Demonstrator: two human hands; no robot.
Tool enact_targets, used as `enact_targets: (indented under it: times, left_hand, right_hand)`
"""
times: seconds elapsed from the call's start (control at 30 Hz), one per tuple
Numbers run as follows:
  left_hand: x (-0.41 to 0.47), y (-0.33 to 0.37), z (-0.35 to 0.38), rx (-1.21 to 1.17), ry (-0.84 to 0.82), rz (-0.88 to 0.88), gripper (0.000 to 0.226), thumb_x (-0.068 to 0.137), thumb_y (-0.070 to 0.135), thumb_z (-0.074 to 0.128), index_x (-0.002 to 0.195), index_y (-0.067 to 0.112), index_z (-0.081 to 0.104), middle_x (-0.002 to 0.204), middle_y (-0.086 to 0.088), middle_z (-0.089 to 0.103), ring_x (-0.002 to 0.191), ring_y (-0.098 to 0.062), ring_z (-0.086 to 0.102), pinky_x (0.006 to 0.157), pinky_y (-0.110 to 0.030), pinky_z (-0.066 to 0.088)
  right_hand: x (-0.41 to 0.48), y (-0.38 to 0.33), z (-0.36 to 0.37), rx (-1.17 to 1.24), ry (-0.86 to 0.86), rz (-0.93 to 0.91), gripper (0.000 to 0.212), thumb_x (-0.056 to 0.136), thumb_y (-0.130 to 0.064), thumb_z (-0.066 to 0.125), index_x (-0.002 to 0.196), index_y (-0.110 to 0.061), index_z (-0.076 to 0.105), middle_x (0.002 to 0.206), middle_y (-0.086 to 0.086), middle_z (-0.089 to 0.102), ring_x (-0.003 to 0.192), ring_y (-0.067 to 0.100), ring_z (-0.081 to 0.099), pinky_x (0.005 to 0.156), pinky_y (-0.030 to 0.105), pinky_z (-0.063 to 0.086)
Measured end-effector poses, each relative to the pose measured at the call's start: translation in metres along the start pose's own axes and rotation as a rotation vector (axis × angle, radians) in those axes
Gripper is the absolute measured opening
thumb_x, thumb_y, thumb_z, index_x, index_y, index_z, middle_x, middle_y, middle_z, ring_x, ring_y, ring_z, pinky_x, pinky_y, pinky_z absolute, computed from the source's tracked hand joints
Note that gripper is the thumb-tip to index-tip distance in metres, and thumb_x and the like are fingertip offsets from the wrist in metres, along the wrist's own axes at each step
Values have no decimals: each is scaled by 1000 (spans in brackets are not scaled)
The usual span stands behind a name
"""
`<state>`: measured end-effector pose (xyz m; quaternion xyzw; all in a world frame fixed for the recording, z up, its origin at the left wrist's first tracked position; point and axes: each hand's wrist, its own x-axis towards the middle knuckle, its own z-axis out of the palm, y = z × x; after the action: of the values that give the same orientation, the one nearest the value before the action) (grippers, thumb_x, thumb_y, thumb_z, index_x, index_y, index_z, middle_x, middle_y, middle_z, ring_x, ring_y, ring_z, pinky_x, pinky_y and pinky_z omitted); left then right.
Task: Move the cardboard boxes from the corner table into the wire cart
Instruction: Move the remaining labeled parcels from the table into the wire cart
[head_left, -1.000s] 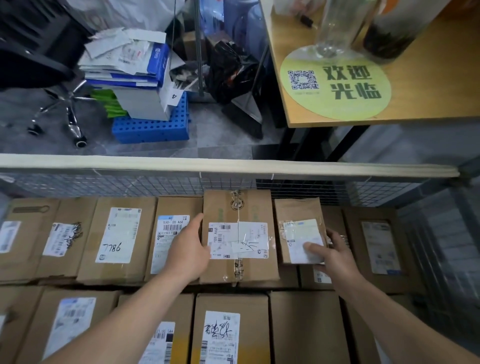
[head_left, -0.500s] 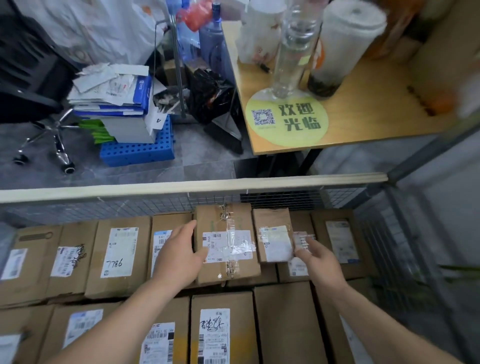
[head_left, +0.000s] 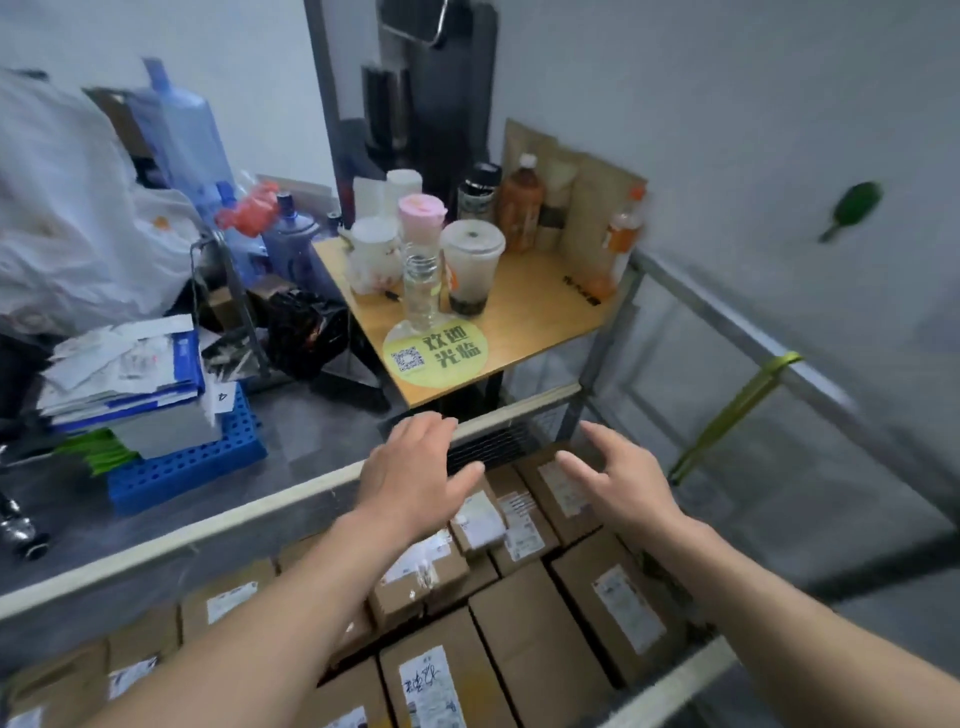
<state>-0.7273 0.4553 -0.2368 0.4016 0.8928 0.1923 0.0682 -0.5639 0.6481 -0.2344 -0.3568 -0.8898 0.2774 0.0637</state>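
Observation:
The wire cart (head_left: 291, 499) fills the lower view, packed with several brown cardboard boxes bearing white labels, among them a taped box (head_left: 423, 577) and a small box (head_left: 480, 519). My left hand (head_left: 410, 475) hovers open above the cart's far rail, fingers spread, holding nothing. My right hand (head_left: 618, 480) is also open and raised above the boxes at the cart's far right corner. Beyond the rail stands the wooden corner table (head_left: 524, 332) with a green round sticker (head_left: 436, 353). Flat brown cardboard packages (head_left: 587, 208) lean against the wall at its back.
Bottles and cups crowd the table, such as a clear bottle (head_left: 421, 291) and a milk tea cup (head_left: 470, 273). On the floor at left sits a blue crate (head_left: 187, 462) under stacked papers. A black bag (head_left: 306, 338) and water jugs (head_left: 176, 135) lie behind.
Both hands have let go of the boxes in the cart and risen above them. The view has swung up and right, bringing the whole corner table into sight.

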Motion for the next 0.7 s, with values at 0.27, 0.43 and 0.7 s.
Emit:
enact_targets:
  times: [0.27, 0.43, 0.7]
  left_hand:
    - [-2, 92, -79, 111, 110, 326, 63, 93, 63, 48, 140, 21, 50, 140, 2, 53, 130, -20, 47, 104, -39, 44]
    - [-12, 169, -103, 85, 156, 487, 60, 93, 61, 49, 138, 20, 54, 140, 0, 55, 129, -21, 49, 98, -41, 50]
    - [-50, 314, -105, 26, 179, 713, 61, 92, 59, 51, 138, 19, 55, 140, -1, 55, 131, -22, 49, 99, -43, 50]
  right_hand:
    - [-71, -26, -114, -194, 242, -44, 73, 96, -63, 53, 153, -19, 43, 158, 1, 44, 147, 18, 36, 117, 34, 31]
    - [-126, -10, -177, -256, 361, 13, 76, 94, -65, 54, 154, -18, 43, 159, 2, 43, 146, 18, 38, 116, 33, 33]
    - [-233, 47, -269, -350, 529, 195, 76, 92, -68, 48, 147, -14, 50, 145, 7, 56, 137, 26, 47, 104, 39, 42]
